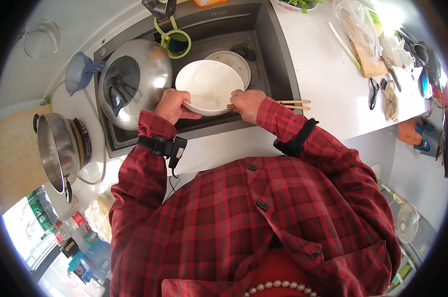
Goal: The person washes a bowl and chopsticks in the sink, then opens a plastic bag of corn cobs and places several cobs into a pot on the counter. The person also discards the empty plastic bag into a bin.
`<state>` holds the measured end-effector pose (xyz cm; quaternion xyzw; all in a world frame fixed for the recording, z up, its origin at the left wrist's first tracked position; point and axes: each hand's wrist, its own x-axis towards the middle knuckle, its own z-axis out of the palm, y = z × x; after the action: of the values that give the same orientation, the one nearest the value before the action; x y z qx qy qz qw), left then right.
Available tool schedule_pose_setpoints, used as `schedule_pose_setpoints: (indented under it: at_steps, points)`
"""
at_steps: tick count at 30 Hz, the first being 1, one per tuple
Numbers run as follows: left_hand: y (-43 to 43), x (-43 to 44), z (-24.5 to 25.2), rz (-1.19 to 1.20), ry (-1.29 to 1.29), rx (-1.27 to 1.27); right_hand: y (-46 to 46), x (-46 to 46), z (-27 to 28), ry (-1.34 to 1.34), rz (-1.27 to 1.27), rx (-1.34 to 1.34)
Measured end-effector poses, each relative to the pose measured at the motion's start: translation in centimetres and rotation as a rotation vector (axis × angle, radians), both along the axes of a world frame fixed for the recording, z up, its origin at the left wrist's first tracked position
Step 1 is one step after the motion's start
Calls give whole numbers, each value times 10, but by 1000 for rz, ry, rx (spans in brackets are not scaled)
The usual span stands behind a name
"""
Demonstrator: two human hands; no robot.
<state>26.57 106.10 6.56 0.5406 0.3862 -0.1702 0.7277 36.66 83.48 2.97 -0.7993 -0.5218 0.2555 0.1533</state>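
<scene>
A white bowl (pixel 209 83) is held over the dark sink (pixel 224 37), its inside facing up and marked with thin residue. My left hand (pixel 174 105) grips the bowl's near left rim, thumb on the edge and fingers beneath. At the near right rim, my right hand (pixel 248 104) closes on a pair of wooden chopsticks (pixel 296 104); its fingers touch the bowl. The chopsticks' far ends stick out to the right past the wrist. Partly hidden behind the bowl, a soiled plate (pixel 242 65) lies on the sink floor, beside a dark clump of scraps (pixel 243 51).
A large domed metal lid (pixel 150 74) with a glass window rests over the sink's left side. Near the faucet (pixel 161 8) hangs a green strainer (pixel 176 44). A steel wok (pixel 59 148) stands left. On the right counter are a cutting board (pixel 368 63), a knife (pixel 391 74) and a peeler (pixel 374 92).
</scene>
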Motion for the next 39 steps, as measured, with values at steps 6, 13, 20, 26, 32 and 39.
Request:
schedule_pose_setpoints:
  at_steps: [6,13,20,26,32,39]
  points:
    - [-4,22,12,-36,-24,457,-15,13,16,-102,-249,74]
    - [-2,50,-9,-98,-158,1024,-39,31,26,-16,-371,-76]
    - [0,72,-13,-296,-218,1663,-66,32,27,-144,-436,-46]
    - [-5,79,29,-342,-443,1887,-63,47,35,-235,-512,153]
    - [-13,78,80,-383,-713,2108,-13,80,81,-207,-493,468]
    - [-40,64,123,-380,-947,2105,0,94,107,-368,-449,572]
